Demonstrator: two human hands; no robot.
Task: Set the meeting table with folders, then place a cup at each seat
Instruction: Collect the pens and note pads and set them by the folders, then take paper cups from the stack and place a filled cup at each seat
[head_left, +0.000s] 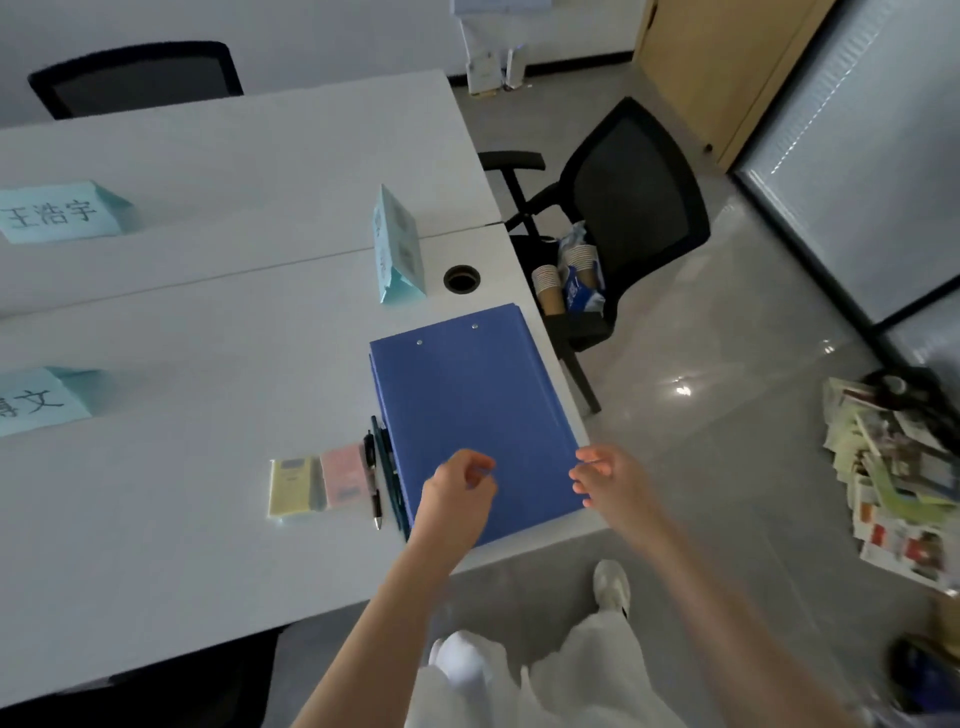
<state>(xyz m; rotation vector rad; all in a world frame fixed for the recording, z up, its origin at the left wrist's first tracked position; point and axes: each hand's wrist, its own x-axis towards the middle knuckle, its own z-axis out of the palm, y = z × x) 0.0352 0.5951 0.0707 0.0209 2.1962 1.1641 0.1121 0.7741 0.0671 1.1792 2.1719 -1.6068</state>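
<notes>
We had the stack of blue folders (470, 410) lying at the near right corner of the white meeting table (208, 519), probably because that corner was the handiest spot to deal them out from. Our left hand (457, 493) hovered over the stack's near end with fingers loosely curled and holding nothing, and our right hand (605, 475) sat at the stack's right edge, fingers half spread and empty, as if about to lift the top folder. Just left of the stack lay two pens (376, 478) and two pads of sticky notes (317, 486), one yellow, one pink. Pale blue name cards (397, 249) stood at the seats, none with a folder yet. The paper cups (563, 275) waited in stacks on the seat of a black office chair (634, 192) beside the table, near but apart from it. The floor was grey tile, with a heap of printed papers (893, 483) at the right.
</notes>
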